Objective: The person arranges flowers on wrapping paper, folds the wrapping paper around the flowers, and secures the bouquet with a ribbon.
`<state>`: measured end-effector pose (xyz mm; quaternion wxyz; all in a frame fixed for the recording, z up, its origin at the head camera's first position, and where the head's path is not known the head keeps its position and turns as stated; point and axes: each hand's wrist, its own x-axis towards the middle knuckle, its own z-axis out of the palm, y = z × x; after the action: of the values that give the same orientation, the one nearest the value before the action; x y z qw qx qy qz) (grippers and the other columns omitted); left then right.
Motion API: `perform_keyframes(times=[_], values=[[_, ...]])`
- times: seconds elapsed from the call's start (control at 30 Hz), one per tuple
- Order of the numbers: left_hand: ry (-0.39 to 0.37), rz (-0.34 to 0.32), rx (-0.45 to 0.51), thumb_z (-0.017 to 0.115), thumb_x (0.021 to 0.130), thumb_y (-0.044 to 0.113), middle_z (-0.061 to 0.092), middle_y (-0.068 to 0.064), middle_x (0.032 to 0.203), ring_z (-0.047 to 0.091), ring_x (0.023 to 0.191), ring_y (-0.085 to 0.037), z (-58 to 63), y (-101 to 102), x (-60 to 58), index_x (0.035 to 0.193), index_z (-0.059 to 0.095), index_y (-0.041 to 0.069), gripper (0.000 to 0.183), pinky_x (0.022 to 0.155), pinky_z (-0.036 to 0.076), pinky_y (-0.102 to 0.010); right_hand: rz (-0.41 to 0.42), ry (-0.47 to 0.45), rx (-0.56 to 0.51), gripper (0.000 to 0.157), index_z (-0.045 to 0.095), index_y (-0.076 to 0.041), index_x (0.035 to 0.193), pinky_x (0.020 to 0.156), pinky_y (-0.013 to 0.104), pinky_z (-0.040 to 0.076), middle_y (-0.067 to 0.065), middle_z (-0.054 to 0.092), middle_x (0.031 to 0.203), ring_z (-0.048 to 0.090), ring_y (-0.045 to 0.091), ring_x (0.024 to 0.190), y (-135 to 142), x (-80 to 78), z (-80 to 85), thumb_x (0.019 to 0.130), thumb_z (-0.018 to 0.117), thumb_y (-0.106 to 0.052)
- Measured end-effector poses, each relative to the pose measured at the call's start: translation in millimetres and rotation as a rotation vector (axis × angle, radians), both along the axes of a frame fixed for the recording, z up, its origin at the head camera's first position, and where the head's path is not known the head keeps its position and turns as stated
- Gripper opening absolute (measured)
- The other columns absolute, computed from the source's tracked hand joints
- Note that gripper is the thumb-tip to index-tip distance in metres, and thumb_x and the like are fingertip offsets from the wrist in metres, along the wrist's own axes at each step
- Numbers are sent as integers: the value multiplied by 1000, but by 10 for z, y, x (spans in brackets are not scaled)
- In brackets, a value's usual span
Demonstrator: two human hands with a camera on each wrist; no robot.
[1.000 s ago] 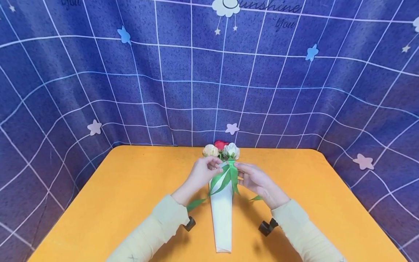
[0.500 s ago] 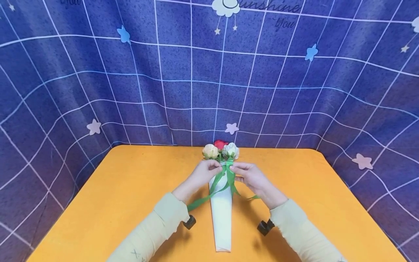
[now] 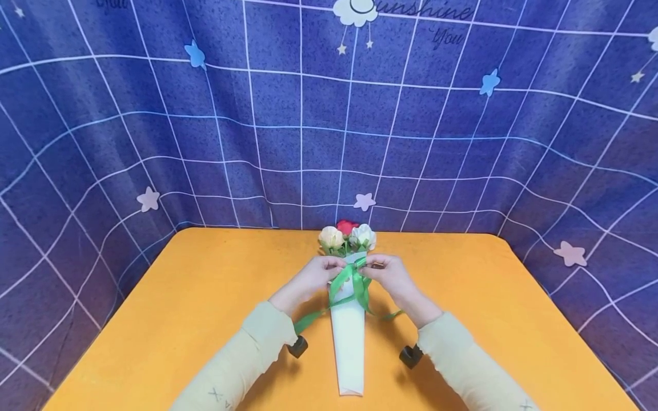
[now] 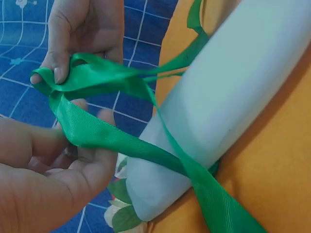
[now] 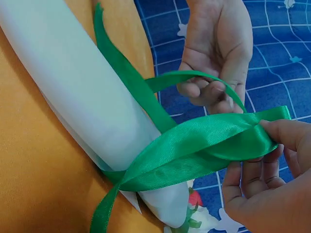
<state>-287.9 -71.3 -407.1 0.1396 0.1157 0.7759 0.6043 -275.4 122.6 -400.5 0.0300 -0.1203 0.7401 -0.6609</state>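
Observation:
A bouquet wrapped in a white paper sleeve (image 3: 348, 348) lies with its flowers pointing away from me. At its far end are a cream rose (image 3: 330, 237), a red flower (image 3: 346, 227) and a white rose (image 3: 363, 236). A green satin ribbon (image 5: 194, 141) goes round the sleeve below the blooms. My right hand (image 3: 393, 279) pinches a folded loop of it between thumb and fingers. Opposite, my left hand (image 3: 313, 279) holds another strand of the ribbon (image 4: 102, 131), its fingers curled at the bend. Loose ribbon tails trail to both sides of the sleeve.
The orange tabletop (image 3: 205, 297) lies under the bouquet. Behind and beside it hangs a blue grid-patterned curtain (image 3: 329, 148) with stars. Black wrist-mounted pieces (image 3: 298, 346) show below both sleeve cuffs.
The right hand has turned and moved slightly left, its fingers now gathered on the ribbon loop. The ribbon strands have shifted and crossed between the hands. The bouquet has stayed in place.

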Motion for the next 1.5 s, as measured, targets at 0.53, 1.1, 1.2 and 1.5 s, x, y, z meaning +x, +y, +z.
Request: perform_keyframes(times=[0.53,1.1,1.2,1.5], values=[[59,-32,-58,63,86,4,64,-3,85,55,67,-9,-70,52,14,100,67,-6,18,60,49,-23,-27,14,24,10,69,2,90,78,27,52,5,67,92,62,11,83,-49,-28,-9,80,68,2],[77,70,-48,63,90,15,67,-6,94,61,82,-13,3,-219,67,100,64,2,17,83,51,-46,124,-32,401,21,68,2,102,81,36,51,9,69,87,60,12,78,333,33,46,88,66,-13],[88,76,-24,62,90,13,67,-9,95,60,82,-12,11,-288,78,100,63,1,16,84,51,-47,136,-23,439,22,68,1,99,82,39,51,9,69,90,60,13,81,412,41,50,89,64,-17],[187,84,-54,63,90,13,65,-16,90,57,75,-10,68,-503,138,96,63,1,14,75,52,-37,231,-96,293,21,62,1,93,85,36,51,4,62,80,62,21,81,580,76,68,92,59,-19]])
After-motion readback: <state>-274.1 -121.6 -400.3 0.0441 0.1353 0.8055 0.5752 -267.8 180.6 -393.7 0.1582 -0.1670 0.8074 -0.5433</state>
